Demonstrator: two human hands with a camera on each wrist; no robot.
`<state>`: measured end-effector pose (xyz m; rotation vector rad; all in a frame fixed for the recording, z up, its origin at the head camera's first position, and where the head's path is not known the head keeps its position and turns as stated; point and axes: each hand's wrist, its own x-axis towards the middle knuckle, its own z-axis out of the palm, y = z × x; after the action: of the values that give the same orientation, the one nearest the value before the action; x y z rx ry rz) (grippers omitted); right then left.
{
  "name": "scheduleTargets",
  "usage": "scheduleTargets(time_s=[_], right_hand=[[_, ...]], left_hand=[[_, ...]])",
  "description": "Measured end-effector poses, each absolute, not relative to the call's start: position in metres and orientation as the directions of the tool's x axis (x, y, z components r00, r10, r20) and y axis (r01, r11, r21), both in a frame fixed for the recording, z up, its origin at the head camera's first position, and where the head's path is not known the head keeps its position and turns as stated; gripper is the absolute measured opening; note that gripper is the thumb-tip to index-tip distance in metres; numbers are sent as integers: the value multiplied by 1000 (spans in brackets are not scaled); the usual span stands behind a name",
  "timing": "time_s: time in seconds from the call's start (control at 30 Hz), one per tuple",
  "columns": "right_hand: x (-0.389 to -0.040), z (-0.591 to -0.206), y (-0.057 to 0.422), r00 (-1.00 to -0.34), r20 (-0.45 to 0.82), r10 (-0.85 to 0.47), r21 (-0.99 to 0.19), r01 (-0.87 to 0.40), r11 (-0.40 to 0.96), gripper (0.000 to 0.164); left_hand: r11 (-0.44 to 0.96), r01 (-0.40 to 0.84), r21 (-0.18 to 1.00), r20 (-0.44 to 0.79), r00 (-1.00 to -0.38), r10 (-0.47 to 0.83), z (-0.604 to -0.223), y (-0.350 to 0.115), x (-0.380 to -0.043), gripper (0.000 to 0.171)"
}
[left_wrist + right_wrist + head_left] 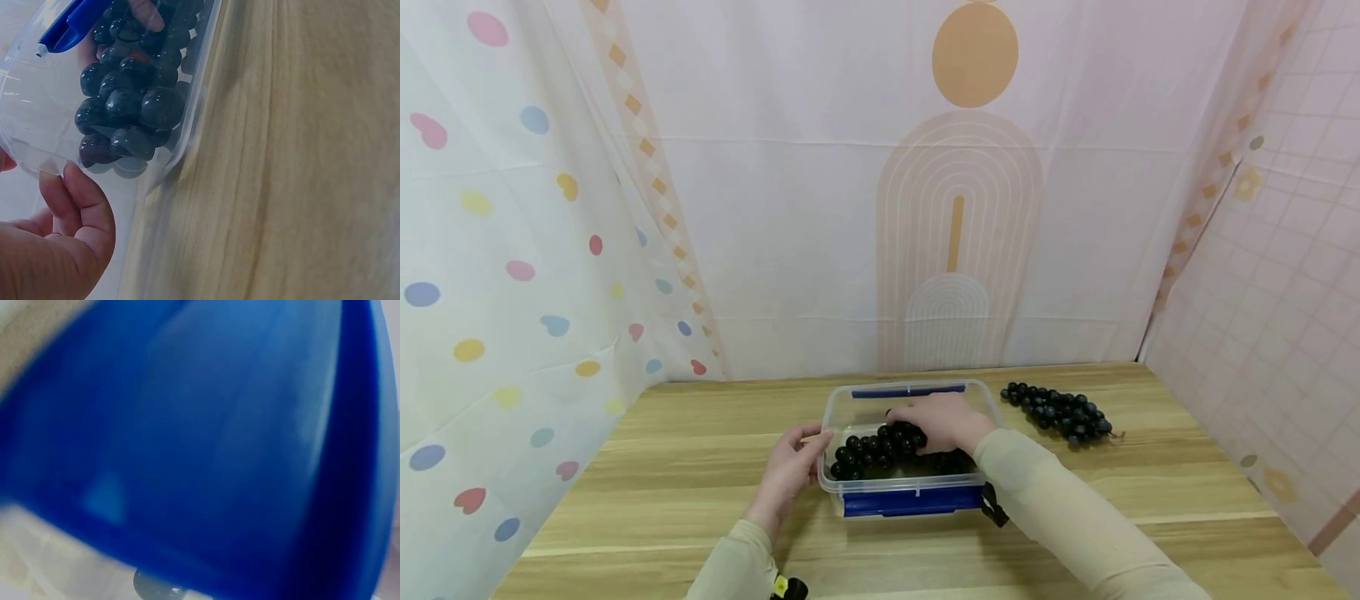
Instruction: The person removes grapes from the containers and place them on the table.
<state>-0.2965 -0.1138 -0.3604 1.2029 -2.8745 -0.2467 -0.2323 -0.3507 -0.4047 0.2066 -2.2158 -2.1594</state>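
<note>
A clear plastic food container [887,485] with blue latches sits on the wooden table, its top uncovered. Inside lies a bunch of black grapes [868,451], seen through the wall in the left wrist view as well. My left hand [790,467] grips the container's left side, thumb at the rim; its curled fingers [87,200] meet the clear wall. Reaching in over the right side, my right hand [943,421] holds the grapes from above with bent fingers, some hidden behind the fruit. A blue latch [206,444] fills most of the right wrist view.
Another bunch of black grapes [1063,414] lies on the table [700,467] to the right of the container. Patterned curtains [797,233] hang behind the table and along both sides. A small black and yellow object [790,587] shows by the left sleeve.
</note>
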Motion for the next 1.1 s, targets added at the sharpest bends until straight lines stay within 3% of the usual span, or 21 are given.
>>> scheduleTargets(time_s=[0.37, 0.7, 1.1], right_hand=[[-295, -359, -109, -689, -6, -725, 153, -717, 680, 60], [-294, -358, -108, -687, 7, -726, 148, -718, 680, 59], [-294, -357, -103, -667, 27, -745, 149, -734, 662, 62]], left_hand=[[20, -63, 998, -60, -991, -122, -405, -351, -232, 41], [32, -26, 999, -23, -995, -102, -408, -351, -231, 52], [14, -63, 998, -61, -991, -116, -405, -350, -231, 44]])
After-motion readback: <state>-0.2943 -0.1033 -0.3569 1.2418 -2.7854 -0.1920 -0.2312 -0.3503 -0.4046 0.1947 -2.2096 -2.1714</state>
